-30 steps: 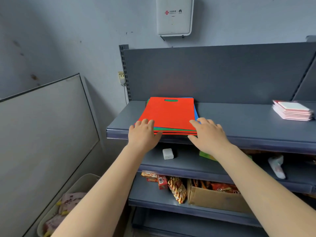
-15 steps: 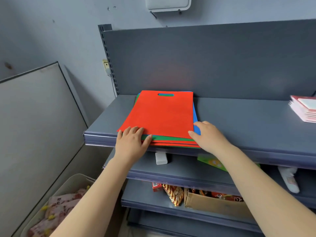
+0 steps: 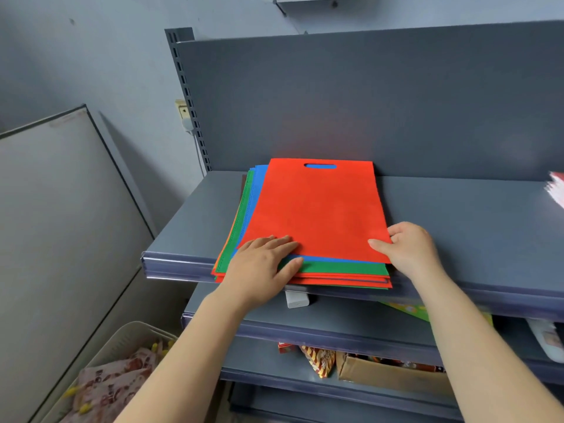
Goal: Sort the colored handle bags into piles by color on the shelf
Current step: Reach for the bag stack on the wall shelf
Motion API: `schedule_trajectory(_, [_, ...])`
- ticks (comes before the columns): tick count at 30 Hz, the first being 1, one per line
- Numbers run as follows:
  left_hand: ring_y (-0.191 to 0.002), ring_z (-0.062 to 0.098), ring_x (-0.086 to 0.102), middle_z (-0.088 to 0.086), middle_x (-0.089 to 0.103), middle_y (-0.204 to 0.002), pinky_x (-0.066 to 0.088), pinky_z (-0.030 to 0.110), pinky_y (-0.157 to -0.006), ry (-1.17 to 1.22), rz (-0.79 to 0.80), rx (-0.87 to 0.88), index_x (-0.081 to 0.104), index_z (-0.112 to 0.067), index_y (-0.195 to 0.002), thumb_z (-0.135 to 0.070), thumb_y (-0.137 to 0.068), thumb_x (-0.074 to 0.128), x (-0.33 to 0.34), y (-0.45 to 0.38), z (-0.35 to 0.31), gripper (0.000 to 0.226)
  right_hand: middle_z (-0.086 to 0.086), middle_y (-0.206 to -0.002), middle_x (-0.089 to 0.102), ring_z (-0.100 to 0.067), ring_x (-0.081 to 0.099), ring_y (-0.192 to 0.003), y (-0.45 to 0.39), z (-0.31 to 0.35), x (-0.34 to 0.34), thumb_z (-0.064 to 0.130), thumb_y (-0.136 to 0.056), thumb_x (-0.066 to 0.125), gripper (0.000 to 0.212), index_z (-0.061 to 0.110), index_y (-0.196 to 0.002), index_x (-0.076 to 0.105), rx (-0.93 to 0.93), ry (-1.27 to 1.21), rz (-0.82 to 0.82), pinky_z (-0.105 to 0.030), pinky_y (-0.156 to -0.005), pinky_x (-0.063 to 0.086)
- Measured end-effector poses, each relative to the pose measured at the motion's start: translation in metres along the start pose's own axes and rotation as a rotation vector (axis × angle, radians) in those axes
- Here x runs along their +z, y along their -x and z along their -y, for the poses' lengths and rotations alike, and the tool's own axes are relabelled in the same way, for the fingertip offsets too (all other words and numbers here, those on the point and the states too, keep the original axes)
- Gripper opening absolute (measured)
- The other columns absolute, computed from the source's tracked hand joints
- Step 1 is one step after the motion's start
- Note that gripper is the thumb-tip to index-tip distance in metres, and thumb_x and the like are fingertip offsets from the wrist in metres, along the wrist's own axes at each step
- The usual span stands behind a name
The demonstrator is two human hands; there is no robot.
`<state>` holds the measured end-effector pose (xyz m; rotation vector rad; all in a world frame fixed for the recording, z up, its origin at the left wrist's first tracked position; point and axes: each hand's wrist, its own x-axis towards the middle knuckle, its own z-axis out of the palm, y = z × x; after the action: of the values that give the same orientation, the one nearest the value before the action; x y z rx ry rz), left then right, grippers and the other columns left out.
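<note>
A red bag point(image 3: 317, 209) is laid on top of a stack of bags point(image 3: 335, 274) at the front of the shelf point(image 3: 473, 239). Its near right corner is pinched by the right hand point(image 3: 412, 248), apparently between thumb and curled fingers. The left hand point(image 3: 262, 264) is pressed flat, fingers together, on the stack's left front.

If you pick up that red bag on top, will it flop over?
Probably floppy: the red bag looks thin and lies flat like cloth. Likely light. The right hand pinches its corner, so it may slide off the blue bag.
</note>
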<state>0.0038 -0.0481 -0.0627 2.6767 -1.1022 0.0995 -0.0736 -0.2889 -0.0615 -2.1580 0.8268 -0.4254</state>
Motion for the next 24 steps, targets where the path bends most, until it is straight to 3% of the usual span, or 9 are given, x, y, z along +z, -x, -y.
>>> schedule_trajectory(4, [-0.141,0.01,0.027,-0.012,0.036,-0.15,0.018,0.026,-0.113,0.054,0.006,-0.055,0.043,-0.031,-0.141,-0.051,-0.097,0.034,-0.002,-0.01,0.014,0.049,-0.005,-0.069,0.062,-0.024,0.053,-0.071,-0.005,-0.008,0.0,0.019,-0.079,0.076,0.021,0.012,-0.074,0.057,-0.051,0.06,-0.115,-0.028,-0.064,0.034])
schedule_trajectory(7, [-0.139,0.011,0.03,-0.011,0.038,-0.149,0.021,0.027,-0.111,0.062,-0.006,-0.141,0.045,-0.029,-0.139,-0.055,-0.093,0.044,-0.003,-0.017,0.028,0.053,-0.003,-0.058,0.055,-0.027,0.05,-0.067,-0.008,-0.014,-0.003,0.013,-0.082,0.072,0.021,0.01,-0.072,0.054,-0.093,0.068,-0.223,-0.031,-0.061,0.031])
schedule_trajectory(11, [-0.127,0.014,0.046,-0.006,0.052,-0.138,0.035,0.029,-0.102,0.312,-0.09,-0.312,0.057,-0.019,-0.129,-0.048,-0.08,0.068,-0.007,-0.023,0.048,0.058,-0.017,-0.064,0.062,-0.032,0.052,-0.065,-0.014,-0.024,-0.01,0.007,-0.084,0.068,0.017,0.009,-0.075,0.053,-0.114,0.016,-0.292,-0.033,-0.06,0.031])
schedule_trajectory(15, [-0.112,0.024,0.053,0.006,0.056,-0.128,0.039,0.03,-0.09,0.401,-0.153,-0.489,0.058,-0.013,-0.127,-0.034,-0.076,0.078,-0.01,-0.029,0.069,0.059,-0.008,-0.066,0.065,-0.03,0.057,-0.065,-0.017,-0.031,-0.01,0.003,-0.084,0.064,0.016,0.015,-0.079,0.055,-0.123,-0.036,-0.313,-0.034,-0.061,0.038])
schedule_trajectory(18, [-0.09,0.021,0.053,0.011,0.062,-0.115,0.038,0.026,-0.077,0.457,-0.189,-0.589,0.058,-0.012,-0.125,-0.03,-0.076,0.079,-0.011,-0.032,0.082,0.056,-0.006,-0.081,0.07,-0.031,0.065,-0.079,-0.018,-0.031,-0.009,0.002,-0.085,0.059,0.02,0.021,-0.087,0.062,-0.074,-0.152,-0.273,-0.041,-0.077,0.051])
schedule_trajectory(21, [-0.091,0.027,0.058,0.01,0.066,-0.105,0.038,0.028,-0.073,0.432,-0.266,-0.617,0.063,-0.009,-0.119,-0.026,-0.077,0.077,-0.011,-0.03,0.087,0.047,-0.008,-0.094,0.072,-0.026,0.067,-0.087,-0.018,-0.03,-0.008,0.002,-0.085,0.057,0.028,0.027,-0.092,0.066,-0.002,-0.269,-0.214,-0.043,-0.086,0.052])
schedule_trajectory(24, [-0.085,0.03,0.056,0.008,0.065,-0.09,0.038,0.031,-0.069,0.338,-0.33,-0.609,0.068,-0.009,-0.102,-0.019,-0.082,0.07,-0.016,-0.026,0.089,0.022,0.004,-0.079,0.074,-0.012,0.067,-0.072,-0.016,-0.026,-0.009,0.002,-0.084,0.06,0.025,0.024,-0.083,0.07,0.073,-0.426,-0.136,-0.028,-0.071,0.052])
